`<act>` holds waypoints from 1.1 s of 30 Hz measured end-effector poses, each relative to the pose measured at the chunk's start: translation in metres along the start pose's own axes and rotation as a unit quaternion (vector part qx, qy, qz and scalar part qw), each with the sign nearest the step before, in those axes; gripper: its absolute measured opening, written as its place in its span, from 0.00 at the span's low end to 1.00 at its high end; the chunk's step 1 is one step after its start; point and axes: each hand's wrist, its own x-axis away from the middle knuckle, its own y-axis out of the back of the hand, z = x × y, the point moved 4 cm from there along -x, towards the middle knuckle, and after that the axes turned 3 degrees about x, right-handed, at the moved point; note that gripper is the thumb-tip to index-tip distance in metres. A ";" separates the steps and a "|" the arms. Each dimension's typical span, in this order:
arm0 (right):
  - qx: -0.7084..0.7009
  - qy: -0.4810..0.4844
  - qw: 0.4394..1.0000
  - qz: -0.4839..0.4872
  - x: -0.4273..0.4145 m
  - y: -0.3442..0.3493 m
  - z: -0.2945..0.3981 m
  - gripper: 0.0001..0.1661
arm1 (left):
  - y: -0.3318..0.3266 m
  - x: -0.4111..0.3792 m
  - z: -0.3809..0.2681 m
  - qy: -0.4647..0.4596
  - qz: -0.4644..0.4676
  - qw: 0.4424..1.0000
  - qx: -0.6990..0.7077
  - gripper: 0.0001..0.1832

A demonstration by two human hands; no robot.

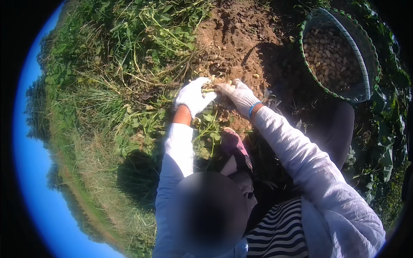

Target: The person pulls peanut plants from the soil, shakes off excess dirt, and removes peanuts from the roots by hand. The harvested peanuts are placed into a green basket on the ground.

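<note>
My left hand [195, 97], in a white knit glove, is closed around the stems and roots of a pulled peanut plant [208, 127] in the middle of the view. Just to its right, my right hand [240, 95], in a knit glove with a blue cuff edge, has its fingertips at the same root clump, where pale peanut pods [213, 79] show between the hands. What exactly the right fingers pinch is hidden. One loose pod [256, 76] lies on the soil above my right hand.
A mesh basket [359, 58] with a striped handle stands at the upper right, holding many peanuts [326, 54]. Leafy peanut plants [129, 29] cover the left, beside bare reddish soil [237, 32]. My shoe [235, 142] is below the hands.
</note>
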 end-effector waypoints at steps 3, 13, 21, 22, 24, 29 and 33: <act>0.034 0.000 0.999 0.013 0.011 0.004 0.002 0.22 | 0.001 0.005 0.009 -0.036 -0.006 0.999 0.008 0.31; 0.125 -0.038 0.991 0.023 0.012 0.011 0.005 0.17 | -0.008 0.018 -0.043 0.028 0.035 0.962 -0.268 0.31; 0.055 0.028 0.998 -0.027 0.034 -0.008 0.003 0.14 | -0.031 0.013 -0.027 0.038 0.018 0.981 -0.192 0.27; 0.035 0.017 0.999 -0.013 0.032 -0.006 -0.001 0.15 | -0.031 0.012 -0.030 0.049 0.024 0.982 -0.180 0.27; -0.043 -0.031 0.998 0.024 0.025 -0.002 -0.007 0.16 | -0.026 0.013 -0.035 0.064 0.037 0.982 -0.174 0.27; -0.189 -0.080 0.975 0.083 0.007 0.008 -0.019 0.11 | -0.026 0.010 -0.048 0.066 0.045 0.981 -0.177 0.30; -0.217 -0.078 0.967 0.109 0.024 0.000 -0.021 0.10 | -0.024 0.004 -0.029 0.074 0.076 0.984 -0.142 0.33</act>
